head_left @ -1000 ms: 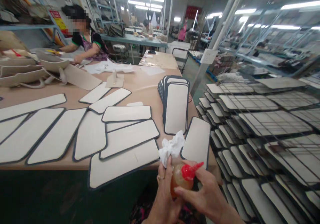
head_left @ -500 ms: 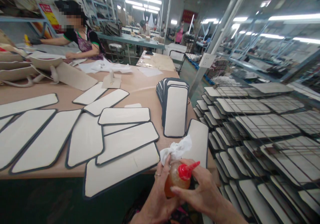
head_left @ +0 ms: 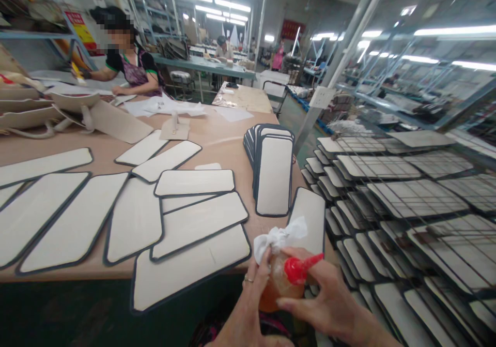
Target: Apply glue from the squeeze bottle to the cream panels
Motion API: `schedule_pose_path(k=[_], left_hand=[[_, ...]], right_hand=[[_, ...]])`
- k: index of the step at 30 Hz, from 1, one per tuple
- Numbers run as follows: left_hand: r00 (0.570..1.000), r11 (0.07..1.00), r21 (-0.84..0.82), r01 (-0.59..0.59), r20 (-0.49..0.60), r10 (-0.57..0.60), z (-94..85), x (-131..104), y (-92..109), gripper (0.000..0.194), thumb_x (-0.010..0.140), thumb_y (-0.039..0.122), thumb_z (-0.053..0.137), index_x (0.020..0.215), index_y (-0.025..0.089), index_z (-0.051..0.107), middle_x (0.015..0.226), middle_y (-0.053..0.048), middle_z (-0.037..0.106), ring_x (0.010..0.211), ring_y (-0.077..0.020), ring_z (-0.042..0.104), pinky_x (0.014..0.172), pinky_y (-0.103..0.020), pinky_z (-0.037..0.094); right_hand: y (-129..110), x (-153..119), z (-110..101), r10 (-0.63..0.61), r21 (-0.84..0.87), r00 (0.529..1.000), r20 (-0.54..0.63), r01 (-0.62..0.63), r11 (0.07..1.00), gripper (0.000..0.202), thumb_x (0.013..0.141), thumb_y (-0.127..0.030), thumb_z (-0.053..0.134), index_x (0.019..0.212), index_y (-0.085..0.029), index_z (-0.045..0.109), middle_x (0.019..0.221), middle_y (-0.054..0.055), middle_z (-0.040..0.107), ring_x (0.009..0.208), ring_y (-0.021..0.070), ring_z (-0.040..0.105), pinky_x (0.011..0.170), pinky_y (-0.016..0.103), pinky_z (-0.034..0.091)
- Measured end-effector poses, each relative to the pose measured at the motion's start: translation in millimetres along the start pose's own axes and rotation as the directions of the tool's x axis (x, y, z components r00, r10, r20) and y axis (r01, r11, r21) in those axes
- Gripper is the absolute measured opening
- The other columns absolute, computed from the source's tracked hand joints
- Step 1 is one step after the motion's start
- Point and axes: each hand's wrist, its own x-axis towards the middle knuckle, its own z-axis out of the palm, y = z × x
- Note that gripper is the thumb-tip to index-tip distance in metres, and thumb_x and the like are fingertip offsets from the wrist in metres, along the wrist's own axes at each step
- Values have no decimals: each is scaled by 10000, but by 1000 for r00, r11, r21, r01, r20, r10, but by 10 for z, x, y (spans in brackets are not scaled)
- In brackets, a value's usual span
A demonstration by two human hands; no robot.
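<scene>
Between my two hands is a clear squeeze bottle (head_left: 276, 292) of amber liquid, its red nozzle cap (head_left: 296, 271) slanting up to the right. My left hand (head_left: 248, 300), with a ring on one finger, closes on the bottle's left side. On the other side my right hand (head_left: 333, 295) grips it, thumb across the front. A crumpled white tissue (head_left: 284, 235) sits just beyond my left fingertips; whether those fingers pinch it I cannot tell. Past the tissue lies a cream panel (head_left: 310, 212) with a dark edge, at the table's right end.
Several dark-edged cream panels (head_left: 199, 223) overlap along the table's front. A fanned stack of panels (head_left: 274, 174) stands beyond my hands. To the right, a wire rack (head_left: 411, 197) holds more panels. A co-worker (head_left: 135, 70) sits at the far left; beige bag pieces (head_left: 120, 121) lie nearby.
The bottle has shifted slightly right in view, its nozzle swinging further right. The tissue has moved right too. The co-worker's hand with a yellow object has come rightward.
</scene>
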Motion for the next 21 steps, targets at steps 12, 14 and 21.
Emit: schedule_pose_path(k=[12,14,21], left_hand=[[986,969,-234,-81,-163,43,46,-48,292,692,775,503,575,1383,265,343,1496,-69,254,1362,-309,208,1109,-482,126],[985,934,-350,-69,-169,10,-1,-60,369,624,787,461,581,1354,272,399,1476,-53,305,1352,-301,239,1102,-465,193],[922,642,-760,-100,-313,-227,-463,-44,556,465,792,244,588,1253,270,531,1402,-37,437,1277,-316,385,881,-396,514]], right_hand=[[6,36,-139,69,187,988,135,-94,978,675,587,-406,783,1160,-119,571,1094,180,649,1012,293,618,897,372,493],[11,26,-173,66,204,989,129,-92,975,664,587,-418,780,1148,-123,583,1085,178,653,1004,292,622,892,365,496],[235,20,-588,279,398,960,4,-258,880,520,615,-318,779,1091,-174,625,1085,154,660,971,296,640,819,332,538]])
